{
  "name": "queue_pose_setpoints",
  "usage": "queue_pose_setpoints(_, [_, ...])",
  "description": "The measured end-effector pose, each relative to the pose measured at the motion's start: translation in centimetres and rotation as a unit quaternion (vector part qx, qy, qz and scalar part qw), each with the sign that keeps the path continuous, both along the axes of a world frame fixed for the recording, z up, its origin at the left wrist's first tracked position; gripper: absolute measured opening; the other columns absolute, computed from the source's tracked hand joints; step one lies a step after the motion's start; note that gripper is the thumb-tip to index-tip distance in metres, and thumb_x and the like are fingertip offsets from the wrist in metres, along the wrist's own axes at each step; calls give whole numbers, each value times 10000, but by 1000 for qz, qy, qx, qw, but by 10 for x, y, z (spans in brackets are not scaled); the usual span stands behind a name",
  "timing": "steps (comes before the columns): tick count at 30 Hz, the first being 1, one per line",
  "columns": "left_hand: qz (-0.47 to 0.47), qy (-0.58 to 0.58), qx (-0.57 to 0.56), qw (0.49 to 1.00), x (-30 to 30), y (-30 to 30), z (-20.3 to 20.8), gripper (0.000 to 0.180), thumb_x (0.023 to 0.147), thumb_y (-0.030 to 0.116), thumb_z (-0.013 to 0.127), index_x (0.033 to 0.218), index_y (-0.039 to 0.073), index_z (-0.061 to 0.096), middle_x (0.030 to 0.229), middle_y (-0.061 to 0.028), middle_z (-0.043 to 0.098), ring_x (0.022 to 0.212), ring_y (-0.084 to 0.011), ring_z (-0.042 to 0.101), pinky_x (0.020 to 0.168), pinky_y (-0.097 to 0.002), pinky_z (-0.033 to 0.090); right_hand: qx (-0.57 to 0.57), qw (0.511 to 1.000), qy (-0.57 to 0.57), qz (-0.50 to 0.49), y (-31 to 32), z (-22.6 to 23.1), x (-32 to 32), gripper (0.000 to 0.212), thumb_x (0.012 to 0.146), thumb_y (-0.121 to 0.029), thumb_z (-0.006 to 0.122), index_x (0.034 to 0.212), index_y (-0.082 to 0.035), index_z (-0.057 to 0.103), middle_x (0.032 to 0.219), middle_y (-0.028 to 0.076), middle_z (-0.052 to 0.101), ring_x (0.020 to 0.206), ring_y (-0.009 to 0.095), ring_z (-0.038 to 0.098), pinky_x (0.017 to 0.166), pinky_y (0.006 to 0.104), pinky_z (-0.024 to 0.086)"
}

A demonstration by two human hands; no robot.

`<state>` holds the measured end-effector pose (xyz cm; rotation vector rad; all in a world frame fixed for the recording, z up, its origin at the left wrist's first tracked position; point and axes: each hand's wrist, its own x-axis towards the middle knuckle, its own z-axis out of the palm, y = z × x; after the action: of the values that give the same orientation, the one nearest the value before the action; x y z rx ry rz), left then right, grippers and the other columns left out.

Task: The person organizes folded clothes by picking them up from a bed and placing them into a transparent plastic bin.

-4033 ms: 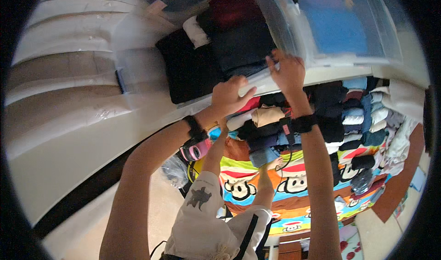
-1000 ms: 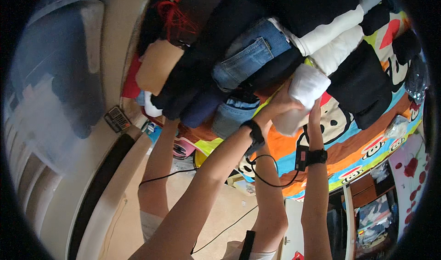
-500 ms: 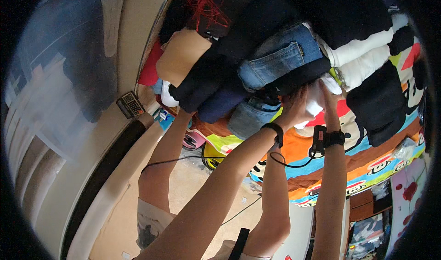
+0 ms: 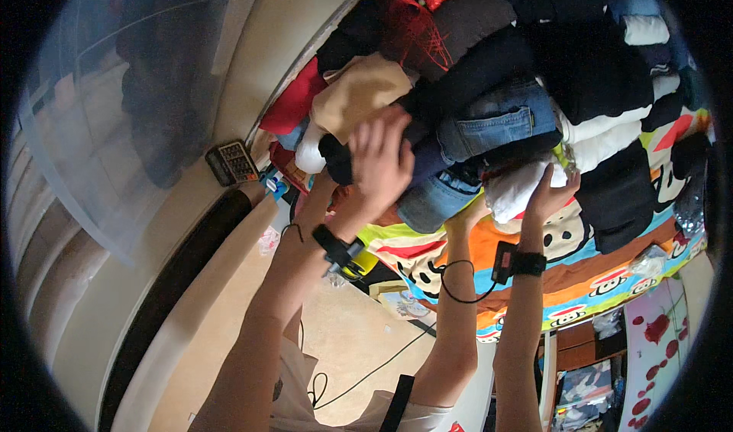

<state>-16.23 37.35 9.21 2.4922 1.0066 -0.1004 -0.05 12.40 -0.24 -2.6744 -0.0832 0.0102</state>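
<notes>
My left hand (image 4: 380, 161) is raised above dark rolled clothes (image 4: 424, 130), slightly blurred, its fingers apart and nothing in it. My right hand (image 4: 551, 195) grips the right end of a bunched white garment (image 4: 519, 191), which lies on the patterned cover. Part of that grip is hidden by the hand itself. Rolled blue jeans (image 4: 496, 126) lie above the white garment, and a second denim roll (image 4: 435, 203) lies to its left. A folded black garment (image 4: 618, 203) is to the right of my right hand.
A beige folded garment (image 4: 359, 92) and a red one (image 4: 294, 96) lie at the pile's left. A calculator (image 4: 231, 163) rests on the ledge. The colourful cover (image 4: 527, 279) hangs over the near side, beside my bare legs (image 4: 458, 302). A cable (image 4: 382, 363) crosses the floor.
My left hand has let go of the white garment and moved left, over the dark clothes. My right hand stays at the garment, which now lies lower and looser. The view has shifted.
</notes>
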Motion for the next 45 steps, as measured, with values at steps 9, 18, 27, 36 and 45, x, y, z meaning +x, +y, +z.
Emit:
queue_pose_setpoints(9, [-55, 90, 74, 992, -2, 87, -32, 817, 591, 270, 732, 1288, 120, 333, 1308, -123, 337, 1167, -329, 360, 909, -459, 336, 230, 903, 334, 140, 169, 66, -64, 221, 788, -68, 574, 1000, -25, 531, 860, 92, 616, 758, 156, 595, 659, 276, 481])
queue_pose_setpoints(18, [-59, 60, 31, 996, -12, 100, -33, 808, 560, 297, 755, 1249, 118, 374, 1139, -125, 460, 1021, -320, 462, 811, -457, 386, 368, 792, 485, -40, 255, 42, -106, 585, 766, -167, 658, 1179, 16, 285, 1084, 172, 505, 966, 210, 524, 809, 310, 441])
queue_pose_setpoints(27, [9, -38, 8, 999, -18, 78, 28, 641, 610, 281, 704, 1172, 126, 437, 1018, -117, 487, 920, -302, 500, 712, -428, 410, 464, 707, 533, -24, 247, 103, -111, 735, 688, -203, 726, 1254, -38, 288, 1195, 106, 425, 1119, 210, 403, 959, 326, 318])
queue_pose_setpoints(36, [-38, -151, 19, 988, 116, 9, 2, 417, 664, 205, 593, 1065, 166, 486, 935, -111, 486, 846, -295, 487, 643, -420, 390, 559, 716, 414, -53, 155, 64, 6, 662, 757, -242, 630, 1275, -40, 271, 1213, 107, 432, 1102, 237, 447, 928, 352, 383])
queue_pose_setpoints(45, [18, -90, -35, 995, 152, -18, -72, 579, 719, 325, 571, 1215, 101, 375, 1051, -140, 469, 957, -316, 470, 795, -495, 363, 368, 851, 355, -123, 183, 28, 48, 709, 731, -248, 696, 1249, 33, 302, 1199, 154, 448, 1067, 250, 481, 858, 346, 431])
